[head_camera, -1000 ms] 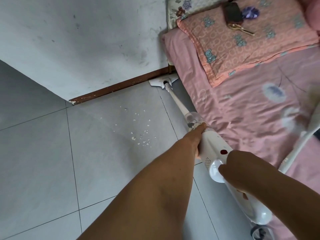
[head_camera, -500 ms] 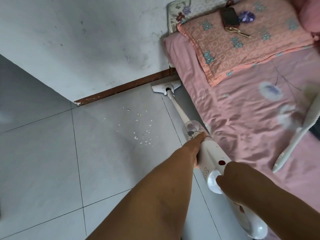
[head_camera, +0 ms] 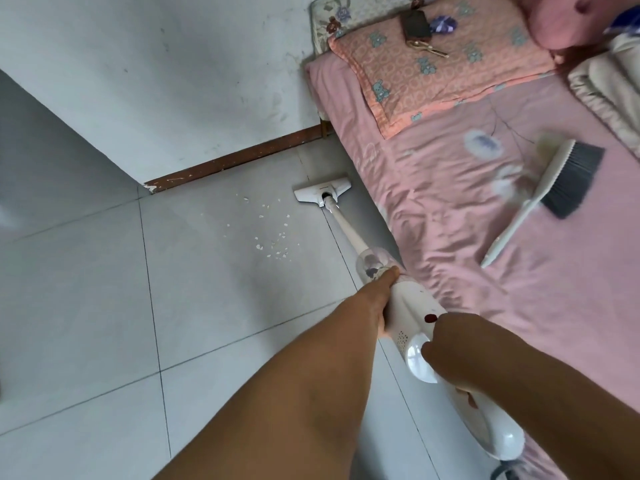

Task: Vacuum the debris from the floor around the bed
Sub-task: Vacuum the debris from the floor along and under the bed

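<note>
Head view: grey floor tiles (head_camera: pixel 86 289) fill the left of the frame, below a scuffed white wall (head_camera: pixel 173 81) edged by a brown baseboard (head_camera: pixel 235 161). Just left of centre, white debris (head_camera: pixel 273 244) lies scattered on the tiles. The vacuum (head_camera: pixel 412 306) slants from lower right up to centre. Its floor head (head_camera: pixel 322 192) rests flat on the floor, just right of the debris and near the bed's edge. The left hand (head_camera: pixel 374 299) clasps the vacuum's body below the clear dust cup. The right hand (head_camera: pixel 450 351) is curled round the rear handle. At right, the pink bed (head_camera: pixel 450 220) carries a pillow (head_camera: pixel 443 74) with keys (head_camera: pixel 427 48) and a white hand brush (head_camera: pixel 540 199).
</note>
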Action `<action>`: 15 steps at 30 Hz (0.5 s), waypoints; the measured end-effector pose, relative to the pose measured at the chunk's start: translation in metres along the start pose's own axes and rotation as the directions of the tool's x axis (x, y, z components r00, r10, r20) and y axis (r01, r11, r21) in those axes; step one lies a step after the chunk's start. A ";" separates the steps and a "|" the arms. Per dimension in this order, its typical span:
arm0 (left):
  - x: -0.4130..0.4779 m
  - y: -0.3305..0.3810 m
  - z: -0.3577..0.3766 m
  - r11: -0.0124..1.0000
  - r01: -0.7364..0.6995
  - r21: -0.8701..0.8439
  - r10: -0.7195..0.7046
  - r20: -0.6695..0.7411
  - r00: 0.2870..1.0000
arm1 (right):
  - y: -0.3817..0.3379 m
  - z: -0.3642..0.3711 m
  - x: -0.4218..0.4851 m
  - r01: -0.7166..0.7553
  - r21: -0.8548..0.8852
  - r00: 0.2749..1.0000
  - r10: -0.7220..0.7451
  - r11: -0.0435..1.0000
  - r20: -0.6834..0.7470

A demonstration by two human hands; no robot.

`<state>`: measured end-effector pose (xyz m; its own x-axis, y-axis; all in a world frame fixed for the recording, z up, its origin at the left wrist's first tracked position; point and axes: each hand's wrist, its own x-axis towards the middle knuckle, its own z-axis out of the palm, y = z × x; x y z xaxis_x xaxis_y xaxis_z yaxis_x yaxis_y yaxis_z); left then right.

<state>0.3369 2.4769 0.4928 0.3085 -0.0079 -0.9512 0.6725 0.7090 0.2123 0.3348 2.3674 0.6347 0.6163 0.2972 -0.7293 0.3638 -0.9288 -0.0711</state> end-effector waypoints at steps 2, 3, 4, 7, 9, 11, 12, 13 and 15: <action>-0.011 -0.029 0.004 1.000 0.011 -0.006 -0.011 0.003 1.000 | 0.022 0.015 -0.008 0.033 -0.033 0.999 -0.033 0.999 0.010; -0.017 -0.046 0.007 1.000 0.014 -0.007 -0.014 0.013 1.000 | 0.027 0.022 -0.020 0.054 -0.077 0.998 -0.053 0.996 0.019; -0.019 -0.058 0.009 1.000 0.017 -0.013 -0.016 0.024 1.000 | 0.032 0.030 -0.031 0.048 -0.091 0.999 -0.046 0.995 0.020; -0.025 -0.095 0.015 0.999 0.027 -0.026 -0.026 0.029 0.999 | 0.048 0.048 -0.057 0.052 -0.128 0.998 -0.045 0.990 0.054; -0.032 -0.117 0.018 0.999 0.037 -0.033 -0.035 0.048 0.998 | 0.055 0.056 -0.076 0.023 -0.214 0.991 0.006 0.977 0.130; -0.037 -0.138 0.021 0.997 0.045 -0.059 -0.041 0.064 0.997 | 0.064 0.061 -0.094 0.069 -0.267 0.987 -0.027 0.961 0.160; -0.039 -0.146 0.021 0.996 0.045 -0.073 -0.040 0.077 0.996 | 0.067 0.063 -0.100 0.084 -0.274 0.983 -0.034 0.958 0.182; -0.042 -0.154 0.022 0.995 0.044 -0.087 -0.036 0.092 0.995 | 0.068 0.062 -0.109 0.070 -0.291 0.982 -0.014 0.954 0.191; -0.047 -0.167 0.024 0.992 0.045 -0.117 -0.031 0.120 0.992 | 0.069 0.060 -0.123 0.058 -0.296 0.982 -0.001 0.953 0.190</action>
<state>0.2266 2.3422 0.5078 0.3657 -0.1145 -0.9237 0.6027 0.7854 0.1413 0.2425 2.2539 0.6784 0.4718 0.2507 -0.8453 0.5895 -0.8026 0.0910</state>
